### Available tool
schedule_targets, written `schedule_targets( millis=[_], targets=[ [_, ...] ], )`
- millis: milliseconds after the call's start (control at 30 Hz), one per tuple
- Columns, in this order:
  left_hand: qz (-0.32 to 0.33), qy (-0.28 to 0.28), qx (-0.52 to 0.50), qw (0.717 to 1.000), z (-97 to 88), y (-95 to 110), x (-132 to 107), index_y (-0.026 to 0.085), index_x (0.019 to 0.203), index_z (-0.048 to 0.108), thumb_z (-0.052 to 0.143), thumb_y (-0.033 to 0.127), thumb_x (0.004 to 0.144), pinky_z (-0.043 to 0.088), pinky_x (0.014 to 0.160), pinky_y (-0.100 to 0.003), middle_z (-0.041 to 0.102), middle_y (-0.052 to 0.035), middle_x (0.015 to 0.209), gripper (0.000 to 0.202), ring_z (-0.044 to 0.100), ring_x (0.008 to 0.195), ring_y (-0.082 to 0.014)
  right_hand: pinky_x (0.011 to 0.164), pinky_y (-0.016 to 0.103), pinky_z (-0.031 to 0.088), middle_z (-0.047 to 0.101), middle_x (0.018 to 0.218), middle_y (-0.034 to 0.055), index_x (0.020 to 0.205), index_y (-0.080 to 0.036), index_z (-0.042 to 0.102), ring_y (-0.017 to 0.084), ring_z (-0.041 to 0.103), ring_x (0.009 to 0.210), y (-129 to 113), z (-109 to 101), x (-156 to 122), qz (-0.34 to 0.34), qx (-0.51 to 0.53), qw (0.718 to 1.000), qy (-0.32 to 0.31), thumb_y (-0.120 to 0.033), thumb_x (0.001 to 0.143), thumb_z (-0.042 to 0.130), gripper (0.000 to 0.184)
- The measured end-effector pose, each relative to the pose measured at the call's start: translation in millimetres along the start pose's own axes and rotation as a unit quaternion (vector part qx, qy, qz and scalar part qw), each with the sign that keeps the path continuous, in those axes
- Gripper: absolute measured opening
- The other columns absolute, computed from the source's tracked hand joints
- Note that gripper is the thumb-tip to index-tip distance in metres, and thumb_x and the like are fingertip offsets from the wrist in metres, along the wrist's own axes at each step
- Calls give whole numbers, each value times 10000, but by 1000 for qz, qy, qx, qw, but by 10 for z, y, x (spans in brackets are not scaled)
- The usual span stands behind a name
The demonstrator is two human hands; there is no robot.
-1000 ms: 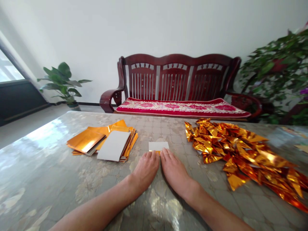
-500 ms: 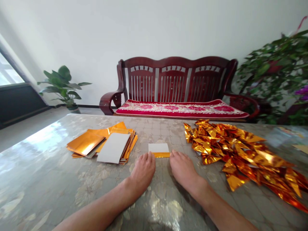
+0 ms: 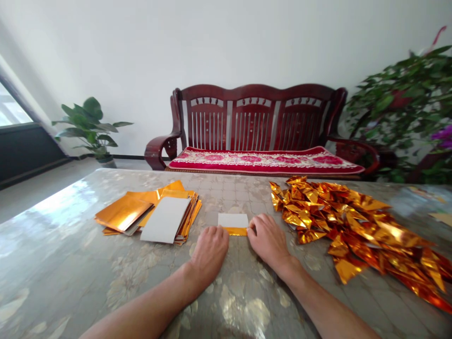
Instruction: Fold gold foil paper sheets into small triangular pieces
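Note:
A small sheet of foil paper (image 3: pixel 233 220) lies on the table in front of me, pale side up, with a gold strip folded over along its near edge. My left hand (image 3: pixel 211 248) is closed, its curled fingers at the left end of that strip. At the other end my right hand (image 3: pixel 269 239) pinches the strip's corner between thumb and forefinger, the knuckles raised. The fingertips of my left hand are partly hidden behind its own back.
To the left sits a stack of gold foil sheets (image 3: pixel 125 210), a pale sheet (image 3: pixel 165 220) on top. A heap of folded gold foil pieces (image 3: pixel 328 212) spreads over the right side. Beyond the patterned table (image 3: pixel 116 301) stand a wooden bench (image 3: pixel 252 117) and potted plants (image 3: pixel 90 125).
My right hand has lifted its knuckles and shows a pinch at the strip's end. My left hand stays nearly in place, and the gold strip looks slightly wider.

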State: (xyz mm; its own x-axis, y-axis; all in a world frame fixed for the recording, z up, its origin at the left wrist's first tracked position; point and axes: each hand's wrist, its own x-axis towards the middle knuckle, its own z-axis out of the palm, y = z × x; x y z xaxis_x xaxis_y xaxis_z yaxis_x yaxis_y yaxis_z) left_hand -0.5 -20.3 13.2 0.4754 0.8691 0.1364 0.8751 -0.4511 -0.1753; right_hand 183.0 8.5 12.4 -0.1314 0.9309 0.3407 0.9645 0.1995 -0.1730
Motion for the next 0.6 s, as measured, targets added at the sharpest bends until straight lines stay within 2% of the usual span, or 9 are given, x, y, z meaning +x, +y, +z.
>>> schedule_targets(
  millis=[133,400,600],
  targets=[
    [-13,1,-19,1000,-9,-39,13,160,965,598,466,101,920,468,764,-352,636,-91,947,152,583,874,-238,682,276,339,663,855,22,802,-210,593,181,590,858,-2,-8,-17,13,38,999,5,-205,875,531,96],
    [-15,20,-21,999,43,-57,29,167,955,600,455,102,925,466,755,-374,630,-82,920,161,586,862,-253,582,256,264,701,793,-17,831,-238,615,153,606,724,30,21,12,87,101,990,-35,-293,878,527,114],
    [-29,39,-32,998,36,-81,61,172,968,596,550,222,922,458,761,-365,637,-75,944,82,595,886,-249,612,258,338,718,795,-1,834,-229,636,165,636,725,43,37,20,85,155,984,-7,-310,868,521,144]
  ],
)
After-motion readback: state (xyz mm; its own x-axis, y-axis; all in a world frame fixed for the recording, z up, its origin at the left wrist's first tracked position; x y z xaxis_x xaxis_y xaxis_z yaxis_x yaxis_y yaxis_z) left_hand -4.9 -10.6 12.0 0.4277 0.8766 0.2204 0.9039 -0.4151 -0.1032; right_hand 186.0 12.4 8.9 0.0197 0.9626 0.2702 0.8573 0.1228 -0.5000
